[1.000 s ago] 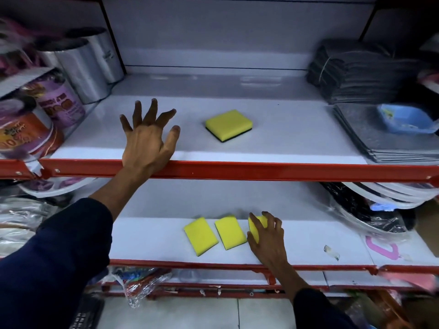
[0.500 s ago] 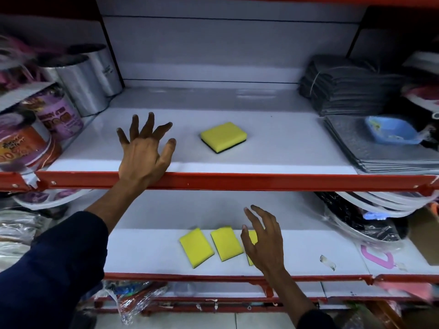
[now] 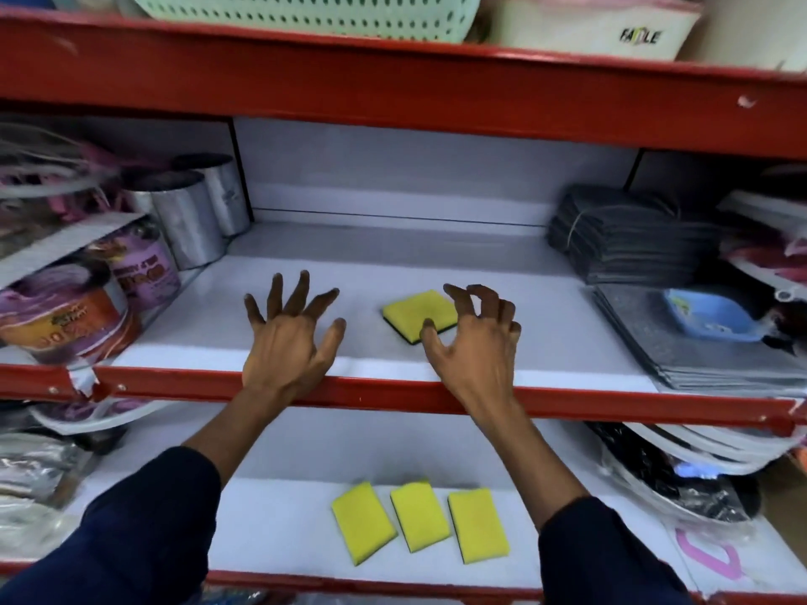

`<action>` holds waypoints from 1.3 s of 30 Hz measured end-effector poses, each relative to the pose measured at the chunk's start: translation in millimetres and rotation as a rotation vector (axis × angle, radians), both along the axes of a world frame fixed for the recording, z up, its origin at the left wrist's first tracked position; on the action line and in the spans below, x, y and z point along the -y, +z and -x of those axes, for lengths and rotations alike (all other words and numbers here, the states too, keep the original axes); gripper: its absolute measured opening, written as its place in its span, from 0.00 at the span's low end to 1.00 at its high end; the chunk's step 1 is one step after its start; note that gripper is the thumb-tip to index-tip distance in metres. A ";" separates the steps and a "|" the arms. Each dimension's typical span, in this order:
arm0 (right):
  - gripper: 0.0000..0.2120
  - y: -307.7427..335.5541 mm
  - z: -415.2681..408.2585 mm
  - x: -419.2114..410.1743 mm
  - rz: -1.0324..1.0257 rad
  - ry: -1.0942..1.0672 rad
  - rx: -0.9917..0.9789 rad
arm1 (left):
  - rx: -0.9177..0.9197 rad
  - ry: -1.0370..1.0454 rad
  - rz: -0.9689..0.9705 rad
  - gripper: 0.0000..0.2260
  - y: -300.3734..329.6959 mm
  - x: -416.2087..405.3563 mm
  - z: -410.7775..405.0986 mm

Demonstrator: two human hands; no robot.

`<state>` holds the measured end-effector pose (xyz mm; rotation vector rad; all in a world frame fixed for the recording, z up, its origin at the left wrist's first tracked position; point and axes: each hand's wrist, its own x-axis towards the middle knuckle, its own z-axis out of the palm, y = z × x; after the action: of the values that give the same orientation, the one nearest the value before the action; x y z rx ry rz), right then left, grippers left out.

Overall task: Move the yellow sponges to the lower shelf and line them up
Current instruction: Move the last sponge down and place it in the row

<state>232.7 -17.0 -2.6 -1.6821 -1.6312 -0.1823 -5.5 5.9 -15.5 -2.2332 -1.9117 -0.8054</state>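
One yellow sponge with a dark underside (image 3: 415, 311) lies on the white upper shelf (image 3: 546, 316). My right hand (image 3: 474, 342) hovers just in front of and over its right corner, fingers curled and apart, holding nothing. My left hand (image 3: 290, 338) rests spread on the upper shelf's red front rail, left of the sponge. On the lower shelf (image 3: 279, 517) three yellow sponges lie side by side: left (image 3: 363, 521), middle (image 3: 419, 515), right (image 3: 478, 524), each slightly angled.
Metal tins (image 3: 192, 211) and purple-labelled tubs (image 3: 65, 316) crowd the upper shelf's left. Stacked dark cloths (image 3: 629, 238) and grey mats with a blue dish (image 3: 707, 316) fill its right. Bagged goods (image 3: 681, 478) sit right of the lower shelf; baskets (image 3: 314, 10) stand overhead.
My right hand left the lower shelf's third sponge and rose to the upper shelf beside the remaining sponge. The view tilted upward. My left hand stayed on the rail.
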 end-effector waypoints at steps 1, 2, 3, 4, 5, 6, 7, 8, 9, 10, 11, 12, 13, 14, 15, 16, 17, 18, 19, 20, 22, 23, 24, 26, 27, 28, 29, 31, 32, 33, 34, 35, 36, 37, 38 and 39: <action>0.30 0.5 3.9 -12.5 0.097 0.001 -0.001 | 0.001 -0.001 0.003 0.27 -0.5 0.1 -0.3; 0.33 0.6 9.3 -24.7 0.196 0.002 0.013 | 0.006 -0.001 0.003 0.27 -0.2 -0.4 0.2; 0.37 -1.2 14.3 -35.8 0.288 0.003 0.042 | 0.010 -0.002 0.005 0.27 -0.2 -0.8 0.3; 0.40 -2.9 18.6 -45.8 0.370 0.010 0.069 | 0.011 -0.001 0.005 0.28 0.1 -0.9 0.0; 0.42 -4.3 22.6 -54.7 0.439 0.027 0.086 | 0.008 0.001 0.003 0.27 0.6 -1.1 0.4; 0.44 -6.5 24.8 -61.7 0.495 0.044 0.098 | 0.005 0.002 0.001 0.27 0.6 -1.0 0.1; 0.44 -8.7 26.4 -67.9 0.531 0.057 0.116 | 0.007 0.001 -0.001 0.27 0.9 -1.0 0.4; 0.44 -10.7 26.0 -72.2 0.541 0.061 0.135 | 0.013 -0.004 -0.002 0.27 0.4 -1.0 0.2; 0.44 -11.6 24.7 -74.8 0.527 0.061 0.144 | 0.019 -0.006 -0.001 0.27 0.0 -1.1 0.0; 0.43 -11.1 23.7 -76.0 0.500 0.066 0.139 | 0.021 -0.005 -0.001 0.27 0.1 -1.4 0.8; 0.41 -8.8 21.7 -74.8 0.474 0.078 0.128 | 0.020 -0.005 -0.001 0.27 0.2 -1.7 1.0; 0.41 -5.6 19.0 -71.8 0.449 0.095 0.127 | 0.021 -0.004 -0.004 0.27 0.2 -2.2 1.1; 0.40 -2.3 15.5 -66.9 0.415 0.116 0.140 | 0.021 -0.004 -0.006 0.27 0.6 -2.4 1.6; 0.40 1.4 11.3 -59.8 0.365 0.137 0.167 | 0.020 -0.003 -0.007 0.27 1.0 -2.4 2.0; 0.41 4.5 5.8 -50.1 0.299 0.162 0.193 | 0.019 -0.003 -0.005 0.27 0.7 -2.2 1.7; 0.41 8.3 0.1 -38.7 0.228 0.193 0.200 | 0.016 -0.003 -0.005 0.27 1.0 -2.2 1.5; 0.42 11.0 -6.6 -25.6 0.170 0.230 0.189 | 0.009 -0.004 -0.003 0.27 0.6 -1.7 1.0; 0.43 13.6 -13.8 -12.2 0.121 0.271 0.178 | 0.003 -0.004 -0.001 0.26 0.4 -1.4 0.9; 0.44 15.7 -21.8 0.9 0.080 0.308 0.177 | -0.006 -0.005 0.003 0.26 0.7 -1.4 0.9; 0.45 17.0 -30.5 14.5 0.050 0.340 0.189 | -0.017 -0.006 0.007 0.26 0.4 -1.0 0.7; 0.45 17.3 -48.7 41.4 0.017 0.396 0.238 | -0.044 -0.012 0.016 0.26 -0.1 0.3 0.0; 0.45 15.0 -57.6 52.8 0.009 0.423 0.255 | -0.059 -0.014 0.016 0.26 0.0 0.6 0.0; 0.45 12.0 -65.8 62.8 -0.002 0.450 0.268 | -0.073 -0.016 0.016 0.26 0.0 0.2 1.0; 0.44 2.2 -84.1 80.6 -0.003 0.494 0.298 | -0.086 -0.024 0.019 0.26 -0.8 0.3 0.1; 0.44 -2.8 -91.5 85.5 0.012 0.516 0.310 | -0.089 -0.025 0.019 0.26 -0.1 -0.2 2.1; 0.44 -9.0 -101.2 91.8 0.039 0.532 0.324 | -0.091 -0.028 0.022 0.26 -0.7 0.0 1.4; 0.43 -15.8 -109.9 96.6 0.061 0.551 0.346 | -0.093 -0.032 0.025 0.26 -0.4 -0.1 1.6; 0.41 -33.1 -127.3 106.6 0.087 0.597 0.402 | -0.103 -0.038 0.026 0.27 -1.2 0.8 0.8; 0.41 -42.8 -133.8 110.0 0.094 0.623 0.435 | -0.105 -0.038 0.022 0.26 -0.5 1.0 1.8; 0.40 -54.4 -140.7 114.3 0.112 0.641 0.468 | -0.105 -0.040 0.022 0.26 -0.7 1.8 1.2; 0.41 -66.9 -146.1 117.5 0.139 0.651 0.497 | -0.107 -0.043 0.021 0.26 -0.3 1.8 1.3; 0.41 -80.9 -151.2 120.8 0.185 0.652 0.512 | -0.109 -0.048 0.021 0.27 -0.3 2.4 0.9; 0.42 -96.2 -155.9 122.6 0.243 0.642 0.510 | -0.111 -0.051 0.019 0.27 -0.4 3.0 0.3; 0.43 -112.2 -160.3 122.9 0.308 0.621 0.498 | -0.115 -0.056 0.014 0.27 -0.8 4.3 -0.5; 0.44 -129.6 -165.0 121.6 0.378 0.590 0.477 | -0.120 -0.060 0.008 0.27 -2.1 6.2 -1.6; 0.45 -146.6 -169.0 118.3 0.445 0.553 0.457 | -0.126 -0.064 -0.001 0.27 -3.3 8.4 -2.8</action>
<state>401.6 -135.3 -149.1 -1.4841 -2.5705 0.0893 -2.7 -2.5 -18.8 -2.2959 -1.7928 -0.6560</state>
